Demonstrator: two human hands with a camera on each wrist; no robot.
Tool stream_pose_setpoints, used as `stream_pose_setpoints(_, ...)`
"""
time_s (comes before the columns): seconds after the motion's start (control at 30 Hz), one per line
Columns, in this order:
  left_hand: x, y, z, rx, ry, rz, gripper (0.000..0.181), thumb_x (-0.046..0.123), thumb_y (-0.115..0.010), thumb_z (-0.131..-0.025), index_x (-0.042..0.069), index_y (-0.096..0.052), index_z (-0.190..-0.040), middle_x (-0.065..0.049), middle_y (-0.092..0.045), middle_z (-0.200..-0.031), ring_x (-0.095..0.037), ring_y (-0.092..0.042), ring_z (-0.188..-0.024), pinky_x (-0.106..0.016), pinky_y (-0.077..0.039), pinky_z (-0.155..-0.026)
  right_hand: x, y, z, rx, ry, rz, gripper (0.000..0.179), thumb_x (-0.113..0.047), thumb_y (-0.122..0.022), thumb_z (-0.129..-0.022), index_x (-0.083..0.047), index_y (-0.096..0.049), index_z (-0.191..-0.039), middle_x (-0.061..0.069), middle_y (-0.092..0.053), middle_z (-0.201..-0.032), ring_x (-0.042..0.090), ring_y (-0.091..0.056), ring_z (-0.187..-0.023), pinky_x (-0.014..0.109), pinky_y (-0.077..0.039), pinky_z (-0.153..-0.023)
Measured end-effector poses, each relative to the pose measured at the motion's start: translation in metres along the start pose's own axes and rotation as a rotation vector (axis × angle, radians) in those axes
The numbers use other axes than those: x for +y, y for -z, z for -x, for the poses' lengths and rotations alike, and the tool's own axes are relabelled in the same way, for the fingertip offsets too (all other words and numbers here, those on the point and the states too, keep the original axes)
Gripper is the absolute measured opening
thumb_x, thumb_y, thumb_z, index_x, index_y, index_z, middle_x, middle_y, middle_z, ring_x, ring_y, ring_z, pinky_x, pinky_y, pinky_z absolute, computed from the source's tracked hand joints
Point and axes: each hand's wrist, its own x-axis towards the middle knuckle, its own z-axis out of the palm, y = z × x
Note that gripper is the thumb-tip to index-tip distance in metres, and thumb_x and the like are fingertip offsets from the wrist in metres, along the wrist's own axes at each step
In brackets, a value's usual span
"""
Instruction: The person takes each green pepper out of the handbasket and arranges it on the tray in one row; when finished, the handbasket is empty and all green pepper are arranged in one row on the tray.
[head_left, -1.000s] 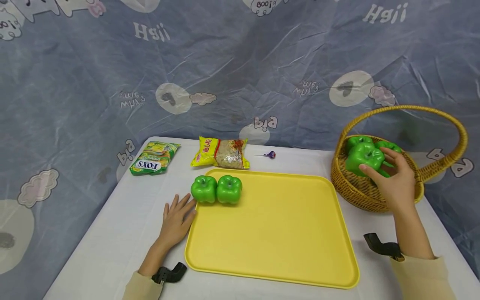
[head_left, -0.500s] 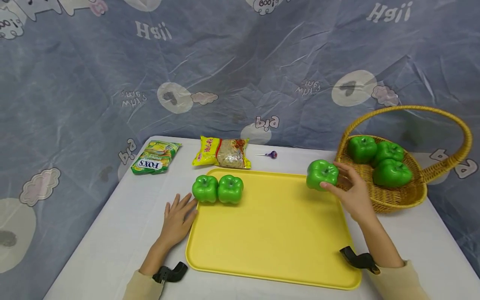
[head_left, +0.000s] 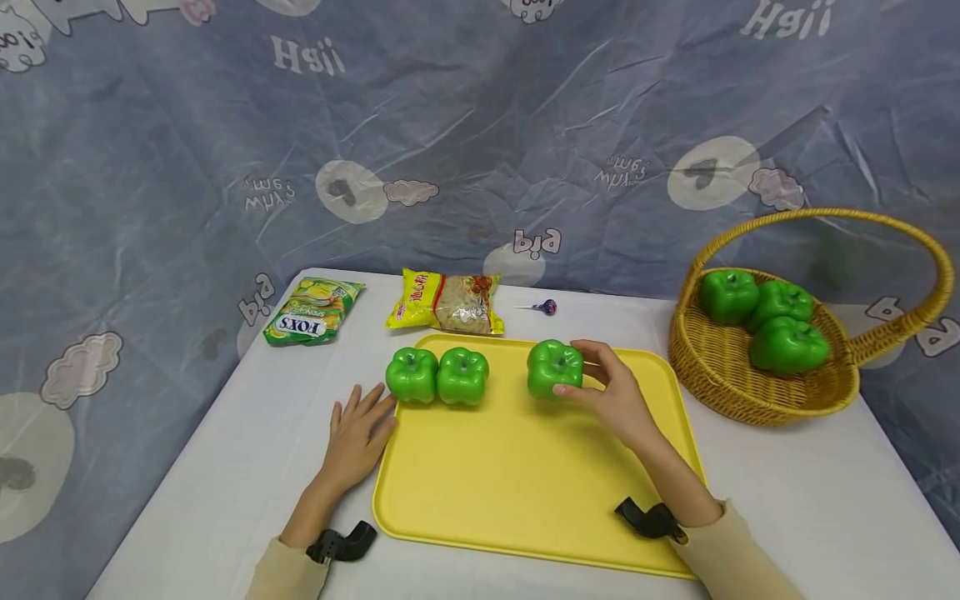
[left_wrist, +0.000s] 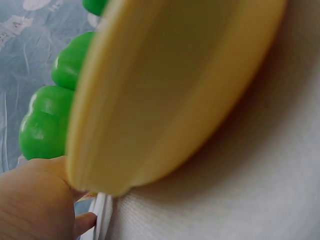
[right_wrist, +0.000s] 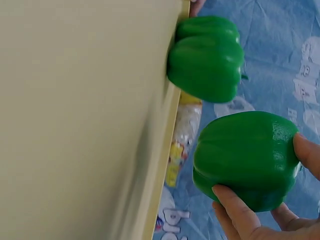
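Note:
My right hand (head_left: 617,393) holds a green bell pepper (head_left: 553,368) between thumb and fingers, over the back of the yellow tray (head_left: 525,483). In the right wrist view the held pepper (right_wrist: 245,157) hangs apart from the tray surface. Two more green peppers, a left one (head_left: 412,375) and a right one (head_left: 462,376), sit side by side at the tray's back left corner. My left hand (head_left: 354,437) lies with spread fingers on the white table, its fingertips by the tray's left rim; the left wrist view shows this hand (left_wrist: 35,200) only in part.
A wicker basket (head_left: 697,383) with a tall handle stands to the right of the tray, with several green peppers inside. Behind the tray lie a yellow food packet (head_left: 446,302) and a lollipop (head_left: 549,307). A green FOX'S bag (head_left: 313,312) is at the back left.
My right hand has lifted a pepper out of the basket and carried it left over the tray, toward the two peppers there. The left hand has stayed in place.

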Motion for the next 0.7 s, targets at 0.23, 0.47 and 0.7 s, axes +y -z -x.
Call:
stream_pose_setpoints(0.23, 0.001, -0.001, 0.000, 0.009, -0.003, 0.003, 0.043, 0.030, -0.053, -0.100, 0.016, -0.055, -0.141, -0.016, -0.038, -0.155, -0.049, -0.015, -0.147, -0.072, 0.000, -0.112, 0.001, -0.025, -0.008, -0.060, -0.020, 0.006, 0.068, -0.016, -0.081, -0.081, -0.008, -0.046, -0.139, 0.018, -0.054, -0.134, 0.039, -0.057, -0.123, 0.038, -0.054, -0.092)
stream_pose_setpoints(0.47, 0.001, -0.001, 0.000, 0.001, 0.003, 0.005, 0.043, 0.029, -0.053, -0.100, 0.016, -0.055, -0.141, -0.015, -0.038, -0.155, -0.049, -0.014, -0.147, -0.072, 0.000, -0.112, 0.007, -0.035, -0.013, -0.088, -0.090, 0.033, 0.067, -0.014, -0.080, -0.081, -0.007, -0.045, -0.138, 0.019, -0.054, -0.134, 0.043, -0.054, -0.126, 0.049, -0.051, -0.098)
stream_pose_setpoints(0.7, 0.000, -0.001, -0.001, 0.004, 0.001, 0.000, 0.043, 0.029, -0.053, -0.100, 0.016, -0.055, -0.141, -0.015, -0.038, -0.155, -0.049, -0.014, -0.147, -0.072, 0.000, -0.112, 0.008, -0.039, -0.015, -0.101, -0.088, 0.038, 0.068, -0.015, -0.080, -0.082, -0.006, -0.044, -0.139, 0.021, -0.052, -0.136, 0.045, -0.054, -0.126, 0.049, -0.052, -0.097)
